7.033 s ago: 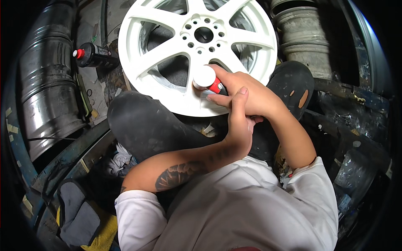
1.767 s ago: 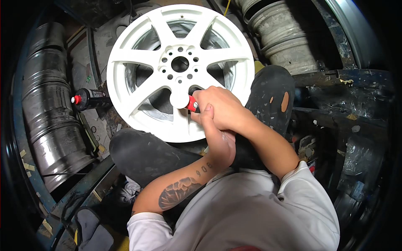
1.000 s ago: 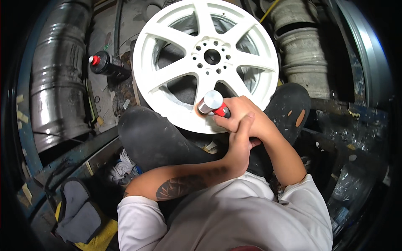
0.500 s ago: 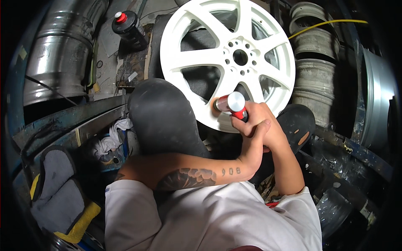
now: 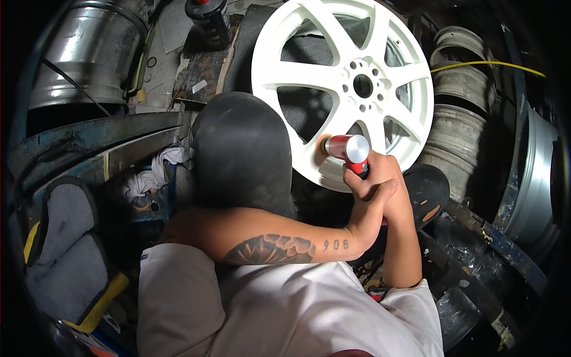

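Note:
A white multi-spoke car wheel rim lies tilted in front of my knees. My right hand is wrapped round the handle of a small red polisher with a silver cap. The polisher's working end touches the wheel near the foot of a lower-left spoke, where an orange-tinted patch shows. My left hand is clasped round my right hand from below, its thumb lying across it. The left fingers are mostly hidden, so I cannot tell whether they also touch the handle.
Bare metal rims are stacked at the right, with a yellow hose across them. A dark bottle stands at the back left near a shiny metal barrel. Grey cloths with yellow edging hang at the left.
The whole scene has shifted right in the picture as the view turned slightly. My hands and the polisher keep about the same spot on the wheel.

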Motion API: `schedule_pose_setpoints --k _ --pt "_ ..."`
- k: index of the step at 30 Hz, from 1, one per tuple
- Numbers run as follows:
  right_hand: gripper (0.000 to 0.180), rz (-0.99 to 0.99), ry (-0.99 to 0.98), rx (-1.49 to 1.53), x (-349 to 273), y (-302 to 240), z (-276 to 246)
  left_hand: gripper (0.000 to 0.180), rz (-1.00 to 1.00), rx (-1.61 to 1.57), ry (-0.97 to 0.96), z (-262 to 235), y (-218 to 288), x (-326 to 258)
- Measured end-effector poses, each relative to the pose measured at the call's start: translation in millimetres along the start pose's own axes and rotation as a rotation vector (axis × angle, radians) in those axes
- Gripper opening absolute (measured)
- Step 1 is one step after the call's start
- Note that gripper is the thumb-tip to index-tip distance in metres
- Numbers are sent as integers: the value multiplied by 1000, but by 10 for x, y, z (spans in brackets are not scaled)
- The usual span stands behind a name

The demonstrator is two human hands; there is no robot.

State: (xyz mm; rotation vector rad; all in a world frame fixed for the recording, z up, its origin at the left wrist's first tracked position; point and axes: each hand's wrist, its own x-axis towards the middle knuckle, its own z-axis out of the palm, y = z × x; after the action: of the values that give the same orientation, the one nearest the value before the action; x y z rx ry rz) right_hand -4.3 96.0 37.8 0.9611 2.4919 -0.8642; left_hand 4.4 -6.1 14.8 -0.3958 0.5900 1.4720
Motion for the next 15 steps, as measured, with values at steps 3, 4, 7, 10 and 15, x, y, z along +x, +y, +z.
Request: schedule_pose_setpoints --k 3,4,7,10,15 --pt "28 -15 -30 42 -45 -38 -7 92 -7 -4 -35 -34 -18 -7" --pt "28 -14 -34 28 -41 -32 -4 91 -24 8 -47 -66 -24 -11" --pt "29 -9 -15 -7 -49 -18 -48 95 -12 -13 -68 -31 -21 15" --pt "29 -37 41 14 -23 -38 -32 97 6 -26 -54 -13 39 16" --pt "30 -43 0 -88 -52 97 -27 95 52 -28 67 88 195 -160"
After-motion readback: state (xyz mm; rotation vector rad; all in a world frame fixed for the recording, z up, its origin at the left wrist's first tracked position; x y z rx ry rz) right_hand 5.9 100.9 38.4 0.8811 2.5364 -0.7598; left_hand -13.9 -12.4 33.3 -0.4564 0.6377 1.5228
